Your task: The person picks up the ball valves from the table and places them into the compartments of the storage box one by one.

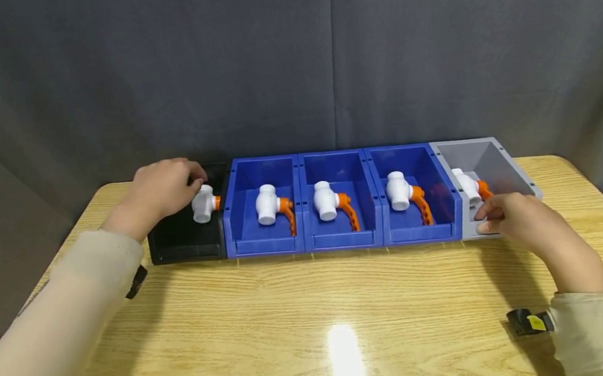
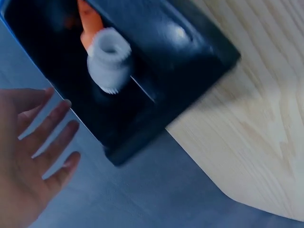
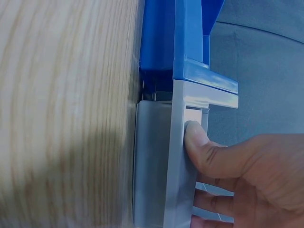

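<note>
My left hand (image 1: 166, 186) is over the black bin (image 1: 188, 251), its fingertips near a white ball valve (image 1: 203, 204) lying in it. The left wrist view shows this hand with fingers apart at the bin's long edge, holding nothing; the valve (image 2: 110, 59) lies further in. At the front of the grey bin (image 1: 513, 173), my right hand (image 1: 528, 220) has its thumb at the front lip and its other fingers over the inside. Another white ball valve (image 1: 467, 186) lies in that bin, its orange handle partly hidden by the right hand. No valve is between the right fingers.
Three blue bins (image 1: 266, 247) stand in a row between the black and grey ones. Each contains a white ball valve (image 1: 326, 201) with an orange lever handle. The bins stand along the back of a wooden table (image 1: 270, 318), before a dark grey curtain (image 1: 268, 64).
</note>
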A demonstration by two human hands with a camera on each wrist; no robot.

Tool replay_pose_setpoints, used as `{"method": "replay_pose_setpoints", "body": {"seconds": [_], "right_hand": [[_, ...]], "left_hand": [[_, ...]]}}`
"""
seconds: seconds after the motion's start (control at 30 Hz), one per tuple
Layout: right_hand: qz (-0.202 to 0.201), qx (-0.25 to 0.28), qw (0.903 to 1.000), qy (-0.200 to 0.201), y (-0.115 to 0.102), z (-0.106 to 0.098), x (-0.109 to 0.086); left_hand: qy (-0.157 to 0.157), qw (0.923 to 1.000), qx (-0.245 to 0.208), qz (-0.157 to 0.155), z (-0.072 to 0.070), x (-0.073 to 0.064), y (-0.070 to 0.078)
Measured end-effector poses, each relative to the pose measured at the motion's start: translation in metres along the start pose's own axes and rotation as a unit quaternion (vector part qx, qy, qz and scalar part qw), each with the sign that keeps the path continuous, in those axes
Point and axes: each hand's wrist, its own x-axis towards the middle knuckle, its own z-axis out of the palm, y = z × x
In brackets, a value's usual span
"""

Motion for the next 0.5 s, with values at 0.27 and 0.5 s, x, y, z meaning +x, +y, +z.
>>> {"method": "replay_pose_setpoints", "body": {"seconds": [0.27, 0.5], "right_hand": [[0.000, 0.002, 1.0000, 0.002, -0.001, 0.000, -0.001], [0.002, -0.002, 1.0000, 0.004, 0.000, -0.001, -0.001]], "left_hand": [[0.032, 0.9994, -0.008, 0.006, 0.001, -0.018, 0.018], [0.077, 0.9966, -0.018, 0.024, 0.003, -0.034, 0.039]]}}
